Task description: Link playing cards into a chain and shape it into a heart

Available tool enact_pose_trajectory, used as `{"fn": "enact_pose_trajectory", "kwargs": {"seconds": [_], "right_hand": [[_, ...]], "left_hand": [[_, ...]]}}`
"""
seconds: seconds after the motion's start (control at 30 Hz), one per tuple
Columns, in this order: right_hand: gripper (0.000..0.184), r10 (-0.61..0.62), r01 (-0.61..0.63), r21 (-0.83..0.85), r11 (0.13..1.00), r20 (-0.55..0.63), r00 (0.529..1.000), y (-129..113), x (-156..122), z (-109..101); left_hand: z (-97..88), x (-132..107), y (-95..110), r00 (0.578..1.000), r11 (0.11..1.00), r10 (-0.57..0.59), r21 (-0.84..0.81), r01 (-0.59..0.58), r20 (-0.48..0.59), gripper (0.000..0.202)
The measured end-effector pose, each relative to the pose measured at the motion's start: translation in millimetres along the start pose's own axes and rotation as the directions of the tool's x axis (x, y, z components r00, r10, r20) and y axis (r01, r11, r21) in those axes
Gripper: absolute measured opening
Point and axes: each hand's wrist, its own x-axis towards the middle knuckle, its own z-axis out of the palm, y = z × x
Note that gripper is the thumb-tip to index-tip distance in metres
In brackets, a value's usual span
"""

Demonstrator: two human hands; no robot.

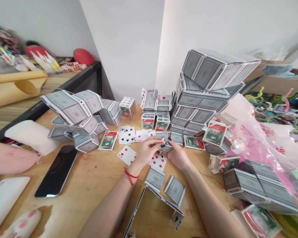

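Observation:
At the middle of the table, my left hand (pixel 149 149) and my right hand (pixel 177 153) meet over a small piece folded from playing cards (pixel 166 147). The fingers of both hands are closed on its edges, and they partly hide it. Beneath my hands lies a seven of diamonds (pixel 158 162), face up. A four of diamonds (pixel 127 154) lies left of my left hand. Two face-down cards (pixel 155 178) rest between my forearms. Nearer to me stands an open frame of joined cards (pixel 159 195), with its inside facing me.
Tall stacked card blocks (pixel 198 96) rise at the back right, and more card blocks (pixel 76 109) stand at the left. A phone (pixel 56 172) lies on the left side. Card boxes (pixel 215 133), plastic wrap (pixel 258 132) and a further card block (pixel 258 185) crowd the right.

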Motion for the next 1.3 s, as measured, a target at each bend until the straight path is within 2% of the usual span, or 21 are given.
{"fn": "enact_pose_trajectory", "kwargs": {"seconds": [0.2,0.33,0.47,0.63,0.77,0.97,1.3], "right_hand": [[0.029,-0.02,0.02,0.036,0.999,0.0,1.0,2.0,0.3,0.0],[0.032,-0.047,0.047,-0.023,0.999,0.015,0.999,0.9,-0.5,0.9],[0.034,-0.057,0.058,-0.073,0.996,0.012,0.998,1.3,-0.7,1.5],[0.035,-0.061,0.061,-0.041,0.997,0.008,0.998,3.0,-0.3,2.4],[0.034,-0.059,0.059,-0.009,0.998,0.0,0.998,3.8,0.0,2.9],[0.031,-0.052,0.051,0.064,0.997,0.013,0.999,4.8,-0.9,3.1],[0.034,-0.042,0.045,0.09,0.995,-0.035,0.998,5.7,0.8,3.9]], "left_hand": [[4.7,-0.5,3.3,0.993,0.999,0.042,0.031,-0.039,-0.114,0.012],[3.8,-2.1,4.1,0.987,0.993,0.068,0.105,-0.053,-0.145,0.013],[3.3,-3.1,5.2,0.971,0.966,0.178,0.218,-0.141,-0.158,0.011],[5.6,-4.0,5.2,0.93,0.907,0.311,0.353,-0.229,-0.196,0.009],[7.1,-5.6,4.2,0.905,0.868,0.375,0.419,-0.266,-0.202,0.012],[8.9,-7.0,3.3,0.898,0.853,0.398,0.436,-0.287,-0.189,0.018],[10.0,-5.5,2.7,0.889,0.865,0.394,0.421,-0.274,-0.231,0.01]]}}
